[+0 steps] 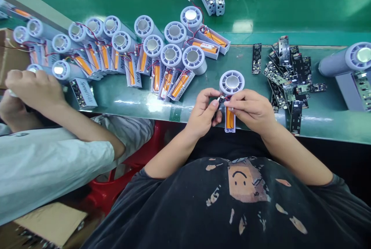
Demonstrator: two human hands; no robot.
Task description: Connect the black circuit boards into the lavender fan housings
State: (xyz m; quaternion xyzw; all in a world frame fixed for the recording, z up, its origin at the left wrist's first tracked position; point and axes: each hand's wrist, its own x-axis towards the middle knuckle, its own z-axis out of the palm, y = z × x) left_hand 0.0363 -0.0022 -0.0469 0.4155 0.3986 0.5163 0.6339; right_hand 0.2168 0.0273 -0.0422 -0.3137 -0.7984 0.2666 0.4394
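- Fan: just right of frame centre.
- My left hand: clamped on circuit board.
- My right hand: fingertips pinching red wire; best kept slack, never tugged.

Smooth plastic housings ring polished metal discs on a glossy worktop, where circuit boards give a metallic glint. A cloth shirt looks matt, a plastic stool shiny, the cardboard dull.

Circuit boards on bench beside right hand
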